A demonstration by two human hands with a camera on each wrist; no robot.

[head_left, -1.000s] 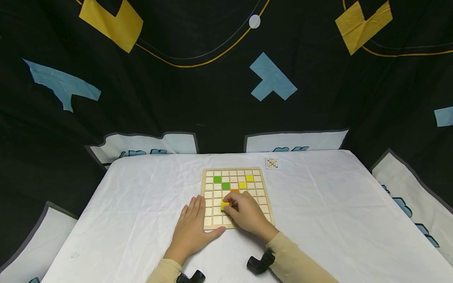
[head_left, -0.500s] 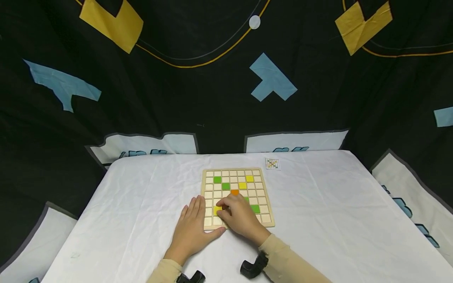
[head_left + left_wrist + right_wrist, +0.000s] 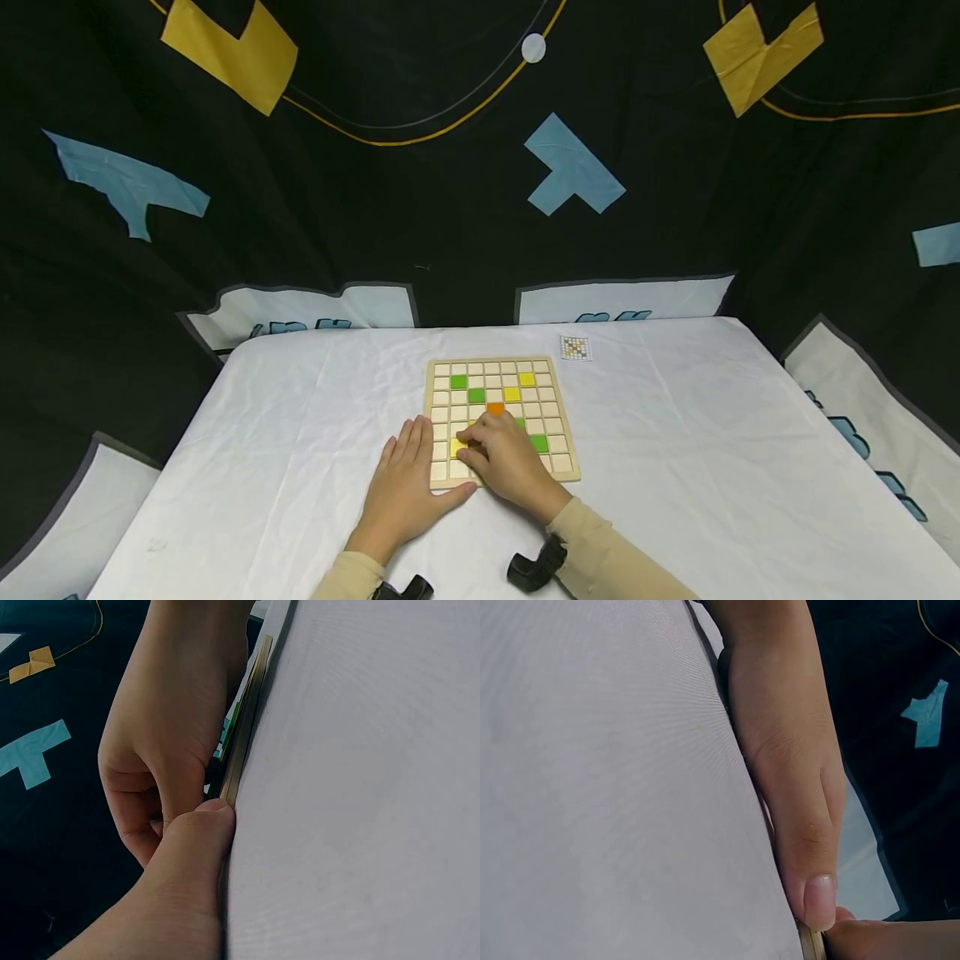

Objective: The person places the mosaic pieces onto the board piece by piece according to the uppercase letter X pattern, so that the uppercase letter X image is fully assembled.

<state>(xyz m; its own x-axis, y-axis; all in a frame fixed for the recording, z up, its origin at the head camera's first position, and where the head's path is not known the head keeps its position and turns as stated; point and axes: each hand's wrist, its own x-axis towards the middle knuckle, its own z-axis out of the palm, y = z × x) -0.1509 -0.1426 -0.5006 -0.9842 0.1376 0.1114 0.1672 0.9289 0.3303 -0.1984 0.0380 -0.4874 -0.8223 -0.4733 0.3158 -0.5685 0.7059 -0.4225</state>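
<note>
A square wooden board [image 3: 487, 361] lies on the white table, its grid filled mostly with cream squares. Green tiles [image 3: 476, 395], yellow tiles [image 3: 512, 394] and an orange tile [image 3: 495, 408] make diagonal lines across it. With thumb and forefinger my right hand [image 3: 512, 464] pinches a yellow tile [image 3: 458, 447] in the lower left part of the grid; that hand hides the squares beneath it. My left hand [image 3: 405, 492] lies flat along the left side, fingers straight, its thumb on the near edge. The left wrist view shows that thumb [image 3: 199, 847] against the board's edge [image 3: 244, 742].
Behind the board's right corner lies a small card [image 3: 576, 348] with a coloured grid pattern. White cloth [image 3: 675, 433] covers the table. A black curtain [image 3: 420, 208] with blue and yellow shapes hangs behind. Black wrist devices [image 3: 536, 567] sit on both sleeves.
My right hand has moved left and toward me with the yellow tile, which was raised on edge and now lies flat on the grid. The left hand has stayed still.
</note>
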